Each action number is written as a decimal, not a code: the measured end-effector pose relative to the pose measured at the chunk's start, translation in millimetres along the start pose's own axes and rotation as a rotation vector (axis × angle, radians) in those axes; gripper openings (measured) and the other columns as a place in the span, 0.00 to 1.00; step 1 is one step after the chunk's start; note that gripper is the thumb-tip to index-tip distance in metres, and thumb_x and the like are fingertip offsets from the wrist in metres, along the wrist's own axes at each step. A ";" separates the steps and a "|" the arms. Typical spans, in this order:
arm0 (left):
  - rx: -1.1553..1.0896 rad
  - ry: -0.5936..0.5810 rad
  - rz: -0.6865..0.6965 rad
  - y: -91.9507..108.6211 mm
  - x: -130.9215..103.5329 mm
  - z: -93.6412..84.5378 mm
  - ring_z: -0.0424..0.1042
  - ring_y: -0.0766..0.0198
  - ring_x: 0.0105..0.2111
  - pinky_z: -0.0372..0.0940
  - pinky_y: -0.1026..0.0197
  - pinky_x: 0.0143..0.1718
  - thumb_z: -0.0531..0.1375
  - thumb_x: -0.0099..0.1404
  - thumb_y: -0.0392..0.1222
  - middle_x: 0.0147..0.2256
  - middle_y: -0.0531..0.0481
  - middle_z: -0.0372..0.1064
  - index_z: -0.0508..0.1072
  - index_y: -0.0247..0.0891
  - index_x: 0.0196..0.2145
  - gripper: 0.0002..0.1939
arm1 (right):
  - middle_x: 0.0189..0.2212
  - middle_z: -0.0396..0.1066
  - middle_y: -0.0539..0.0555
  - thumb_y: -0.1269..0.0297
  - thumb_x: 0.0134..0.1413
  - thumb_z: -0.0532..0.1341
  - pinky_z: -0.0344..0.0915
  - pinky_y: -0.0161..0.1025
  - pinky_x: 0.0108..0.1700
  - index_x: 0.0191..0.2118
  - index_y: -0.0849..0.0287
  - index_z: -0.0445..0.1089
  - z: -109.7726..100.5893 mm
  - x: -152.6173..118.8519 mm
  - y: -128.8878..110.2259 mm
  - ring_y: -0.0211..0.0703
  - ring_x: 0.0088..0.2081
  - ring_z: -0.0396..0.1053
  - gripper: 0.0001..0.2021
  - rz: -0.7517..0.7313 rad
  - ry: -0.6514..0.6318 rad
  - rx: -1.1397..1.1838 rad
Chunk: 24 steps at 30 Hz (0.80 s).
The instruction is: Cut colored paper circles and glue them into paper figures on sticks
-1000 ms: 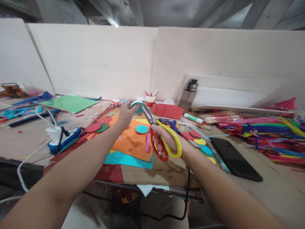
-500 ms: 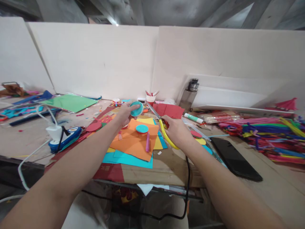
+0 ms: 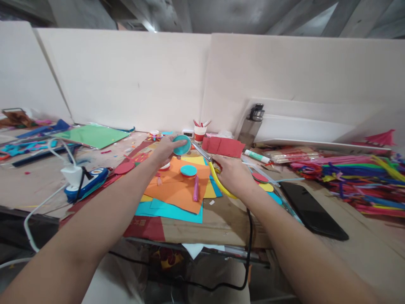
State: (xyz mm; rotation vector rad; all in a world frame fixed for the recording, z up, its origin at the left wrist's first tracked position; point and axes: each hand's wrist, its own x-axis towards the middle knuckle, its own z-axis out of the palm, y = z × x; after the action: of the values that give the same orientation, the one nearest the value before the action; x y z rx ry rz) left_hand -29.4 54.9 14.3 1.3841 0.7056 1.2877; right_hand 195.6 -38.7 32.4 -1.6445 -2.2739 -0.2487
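Between the thumb and fingers of my left hand (image 3: 165, 150) is a round teal disc (image 3: 181, 145) with a pale rim, raised above the papers. My right hand (image 3: 230, 172) grips yellow-handled scissors (image 3: 219, 182), whose metal blades point up and left, their tips close to the disc's right edge. Below lie orange paper sheets (image 3: 177, 192) over turquoise paper (image 3: 186, 215) and yellow paper. A second turquoise disc (image 3: 188, 170) and a pink-purple pen (image 3: 195, 189) rest on the orange paper. Folded red paper (image 3: 225, 147) lies just beyond my right hand.
A black phone (image 3: 313, 210), a glue stick (image 3: 257, 156) and many coloured pipe cleaners (image 3: 363, 181) lie at right. A bottle (image 3: 251, 126) stands at the back. On the left are a power strip (image 3: 87, 183) and green sheets (image 3: 95, 136).
The scissors have swung slightly, with their blade tips now lower and nearer the disc. The teal disc has turned a little in my left hand.
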 end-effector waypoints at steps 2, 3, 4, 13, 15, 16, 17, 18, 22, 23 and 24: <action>0.017 0.009 0.001 -0.5 0.1 -0.2 0.74 0.63 0.23 0.57 0.69 0.12 0.70 0.50 0.48 0.28 0.46 0.75 0.73 0.32 0.36 0.20 | 0.42 0.78 0.58 0.66 0.59 0.53 0.55 0.38 0.32 0.55 0.51 0.69 1.1 0.4 1.3 0.52 0.41 0.74 0.19 0.000 -0.005 0.010; 0.021 0.010 0.004 -1.0 0.3 -0.6 0.75 0.62 0.23 0.57 0.69 0.12 0.70 0.50 0.48 0.28 0.46 0.75 0.73 0.32 0.36 0.20 | 0.42 0.78 0.58 0.66 0.59 0.53 0.55 0.38 0.32 0.55 0.51 0.69 1.8 0.7 2.1 0.52 0.41 0.74 0.20 0.004 -0.006 0.018; 0.027 0.011 0.010 -1.5 0.7 -1.3 0.75 0.62 0.23 0.57 0.70 0.12 0.70 0.50 0.48 0.28 0.46 0.75 0.72 0.32 0.36 0.20 | 0.42 0.78 0.57 0.66 0.58 0.53 0.55 0.37 0.31 0.55 0.51 0.69 2.5 1.1 2.9 0.51 0.40 0.75 0.20 0.008 -0.009 0.033; 0.098 0.036 0.019 -1.4 0.8 -5.3 0.73 0.67 0.22 0.55 0.71 0.13 0.70 0.51 0.48 0.27 0.48 0.74 0.73 0.32 0.37 0.21 | 0.35 0.77 0.55 0.68 0.57 0.54 0.54 0.33 0.31 0.42 0.58 0.74 7.8 5.5 9.0 0.40 0.32 0.70 0.12 -0.065 -0.029 0.300; 0.063 0.039 0.011 -0.8 0.8 -5.3 0.73 0.68 0.22 0.56 0.72 0.15 0.70 0.49 0.47 0.27 0.49 0.74 0.73 0.32 0.36 0.20 | 0.31 0.76 0.54 0.65 0.56 0.56 0.53 0.33 0.30 0.38 0.60 0.74 10.0 7.2 10.7 0.38 0.29 0.68 0.10 -0.074 -0.041 0.332; 0.050 0.037 0.008 -0.6 0.9 -5.5 0.73 0.67 0.23 0.57 0.71 0.16 0.71 0.49 0.46 0.27 0.48 0.74 0.74 0.31 0.35 0.20 | 0.30 0.75 0.53 0.63 0.56 0.56 0.53 0.32 0.30 0.35 0.60 0.73 11.4 8.0 11.5 0.37 0.28 0.66 0.10 -0.077 -0.051 0.349; 0.043 0.036 0.006 -0.3 1.2 -5.9 0.74 0.67 0.24 0.58 0.71 0.17 0.71 0.48 0.46 0.28 0.48 0.75 0.74 0.31 0.35 0.20 | 0.29 0.75 0.52 0.62 0.56 0.56 0.53 0.32 0.30 0.34 0.61 0.73 12.8 8.8 12.3 0.37 0.28 0.66 0.10 -0.079 -0.058 0.367; 0.040 0.033 0.003 0.0 1.4 -6.3 0.74 0.67 0.24 0.59 0.71 0.18 0.71 0.48 0.46 0.28 0.47 0.75 0.74 0.31 0.34 0.19 | 0.29 0.74 0.52 0.62 0.56 0.56 0.53 0.32 0.30 0.33 0.61 0.72 14.1 9.6 12.9 0.36 0.27 0.65 0.10 -0.080 -0.062 0.383; 0.028 0.012 -0.016 1.2 1.7 -7.0 0.74 0.67 0.24 0.58 0.70 0.18 0.71 0.47 0.46 0.28 0.46 0.75 0.74 0.31 0.33 0.19 | 0.30 0.75 0.52 0.61 0.55 0.56 0.54 0.32 0.30 0.33 0.61 0.73 14.9 10.0 12.2 0.36 0.27 0.65 0.10 -0.075 -0.069 0.391; 0.026 0.008 -0.018 1.3 1.5 -6.7 0.73 0.67 0.23 0.58 0.70 0.17 0.71 0.47 0.46 0.27 0.47 0.74 0.74 0.30 0.33 0.19 | 0.30 0.76 0.53 0.62 0.56 0.56 0.54 0.32 0.30 0.35 0.61 0.73 13.7 9.3 11.2 0.37 0.28 0.66 0.10 -0.072 -0.072 0.374; 0.024 0.007 -0.018 1.2 1.3 -6.2 0.72 0.68 0.22 0.57 0.71 0.17 0.71 0.47 0.46 0.27 0.47 0.74 0.74 0.30 0.32 0.19 | 0.32 0.76 0.54 0.63 0.56 0.55 0.55 0.32 0.31 0.37 0.60 0.74 12.2 8.3 9.8 0.38 0.30 0.68 0.11 -0.068 -0.072 0.348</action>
State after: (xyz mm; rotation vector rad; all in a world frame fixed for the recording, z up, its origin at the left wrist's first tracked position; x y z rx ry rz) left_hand -35.2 57.6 15.0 1.3904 0.7387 1.2747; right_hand 200.6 -24.2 23.5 -1.4192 -2.2702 0.1855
